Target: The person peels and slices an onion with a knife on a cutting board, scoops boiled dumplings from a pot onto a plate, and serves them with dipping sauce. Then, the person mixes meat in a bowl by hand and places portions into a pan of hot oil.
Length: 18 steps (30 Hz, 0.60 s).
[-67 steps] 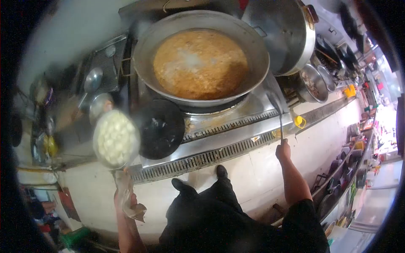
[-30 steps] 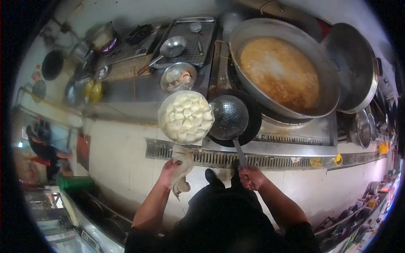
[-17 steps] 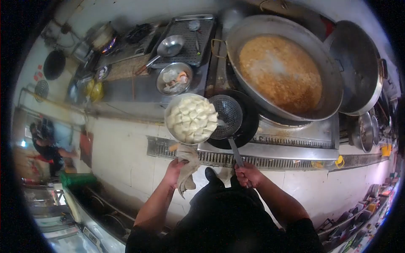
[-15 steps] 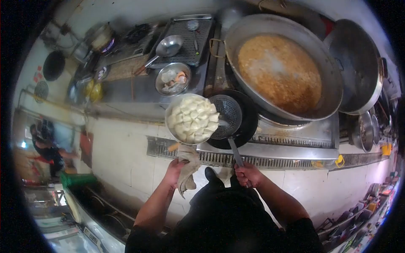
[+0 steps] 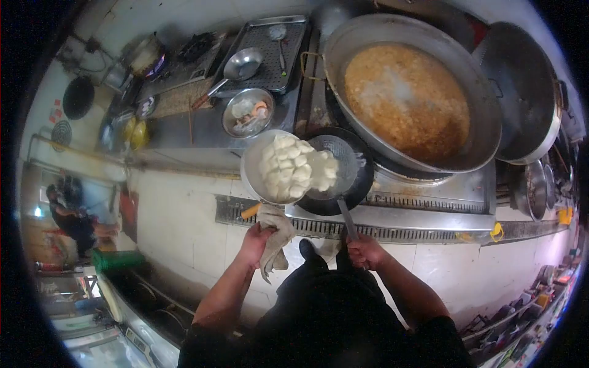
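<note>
My left hand (image 5: pixel 253 243) is closed around a grey-beige cloth (image 5: pixel 276 236) at the handle of a pan (image 5: pixel 250 168). White chunks (image 5: pixel 287 168) fill the pan, which tilts to the right, and some of them slide over its rim into a perforated ladle (image 5: pixel 345 153). The ladle's long handle is in my closed right hand (image 5: pixel 365 251). Beneath the ladle a black wok (image 5: pixel 362 190) sits on the stove. A large pot (image 5: pixel 485 132) of brown bubbling liquid (image 5: pixel 408 107) stands behind it to the right.
Left of the pot are a steel bowl with scraps (image 5: pixel 248 113), a small steel ladle (image 5: pixel 243 64) and a perforated tray (image 5: pixel 264 43). A large empty pan (image 5: pixel 521 92) leans at the right. At the far left a person (image 5: pixel 73 221) stands near a green bin (image 5: pixel 116 259).
The pan has tipped further to the right, and white chunks have spilled from it into the perforated ladle. My hands have stayed nearly in place.
</note>
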Available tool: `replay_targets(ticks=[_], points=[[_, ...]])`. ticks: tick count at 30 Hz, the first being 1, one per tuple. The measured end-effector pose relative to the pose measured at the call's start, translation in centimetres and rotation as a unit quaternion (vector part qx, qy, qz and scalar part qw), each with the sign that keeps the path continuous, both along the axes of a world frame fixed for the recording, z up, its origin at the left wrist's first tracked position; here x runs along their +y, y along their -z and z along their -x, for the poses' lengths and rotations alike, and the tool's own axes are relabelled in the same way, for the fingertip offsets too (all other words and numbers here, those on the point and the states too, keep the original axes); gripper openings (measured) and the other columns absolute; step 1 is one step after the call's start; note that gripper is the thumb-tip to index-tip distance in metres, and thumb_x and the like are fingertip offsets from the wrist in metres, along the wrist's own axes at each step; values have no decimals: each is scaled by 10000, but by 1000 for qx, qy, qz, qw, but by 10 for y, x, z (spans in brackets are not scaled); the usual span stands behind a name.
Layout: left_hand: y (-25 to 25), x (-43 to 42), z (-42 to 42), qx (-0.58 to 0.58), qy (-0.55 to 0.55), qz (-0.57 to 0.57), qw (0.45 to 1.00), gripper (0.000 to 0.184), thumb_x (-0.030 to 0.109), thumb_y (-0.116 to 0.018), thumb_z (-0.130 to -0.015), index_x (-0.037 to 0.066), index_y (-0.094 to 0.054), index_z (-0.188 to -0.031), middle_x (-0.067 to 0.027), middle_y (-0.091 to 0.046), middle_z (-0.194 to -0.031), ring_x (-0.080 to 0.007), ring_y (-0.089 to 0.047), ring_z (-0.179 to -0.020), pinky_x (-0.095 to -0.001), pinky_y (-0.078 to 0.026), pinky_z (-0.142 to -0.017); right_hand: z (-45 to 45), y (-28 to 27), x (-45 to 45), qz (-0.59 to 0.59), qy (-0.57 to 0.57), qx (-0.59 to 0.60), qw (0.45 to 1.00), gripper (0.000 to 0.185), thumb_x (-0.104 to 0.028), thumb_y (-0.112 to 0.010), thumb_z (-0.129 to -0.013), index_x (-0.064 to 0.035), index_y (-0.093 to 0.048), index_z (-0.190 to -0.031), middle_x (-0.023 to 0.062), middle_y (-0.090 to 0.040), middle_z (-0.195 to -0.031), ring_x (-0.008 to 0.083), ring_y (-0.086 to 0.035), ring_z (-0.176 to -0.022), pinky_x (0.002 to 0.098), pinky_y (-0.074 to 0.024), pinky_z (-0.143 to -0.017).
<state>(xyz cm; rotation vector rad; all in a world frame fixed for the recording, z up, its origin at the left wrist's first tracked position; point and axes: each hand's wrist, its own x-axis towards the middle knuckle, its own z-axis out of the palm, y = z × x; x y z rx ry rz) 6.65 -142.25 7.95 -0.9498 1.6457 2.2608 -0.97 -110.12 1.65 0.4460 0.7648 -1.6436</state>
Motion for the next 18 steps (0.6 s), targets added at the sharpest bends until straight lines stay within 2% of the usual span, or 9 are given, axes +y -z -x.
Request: replay_targets(ticks=[5,7,10,14,17,18], points=[[-18,6,9,-4,-4,31,1000,270,103,-545,-845,-31,-523,-1078,-120,-623,-972,-187,-606,-843,-296,-491,-731,2,10,3,17,7,5,1000,119,-87,-522,-855,-144,-448,-930,-15,-360,-575,86,-313,-387,239,-262,-349],[-21,7,12,2,-2,50,999,261,88,-549,-846,-31,-522,-1076,-122,-624,-978,-187,-608,-847,-301,-493,-733,3,19,5,59,32,-54,996,111,-97,-521,-862,-145,-450,-934,-14,-369,-578,85,-308,-383,238,-264,-347],[-26,9,16,-8,2,77,997,259,78,-553,-845,-27,-522,-1079,-120,-626,-980,-192,-609,-863,-303,-492,-745,5,7,4,25,2,9,1000,106,-97,-517,-865,-139,-451,-936,-13,-374,-579,84,-316,-377,243,-272,-340],[-25,8,18,1,4,87,996,263,70,-559,-843,-26,-520,-1085,-117,-628,-977,-196,-610,-878,-304,-489,-763,4,17,4,28,6,-10,1000,101,-99,-518,-868,-134,-451,-935,-16,-375,-578,83,-328,-370,248,-283,-334],[-25,8,19,11,-1,129,992,266,77,-564,-839,-34,-524,-1077,-124,-631,-979,-206,-613,-888,-314,-485,-783,4,19,5,47,5,7,999,109,-91,-519,-865,-133,-450,-939,-16,-374,-575,85,-340,-366,251,-291,-331],[-26,8,21,-4,26,187,982,269,82,-569,-835,-37,-526,-1073,-133,-633,-983,-213,-615,-892,-320,-484,-788,4,20,5,48,5,-3,999,113,-91,-519,-865,-134,-450,-943,-15,-375,-575,86,-337,-364,252,-291,-331]])
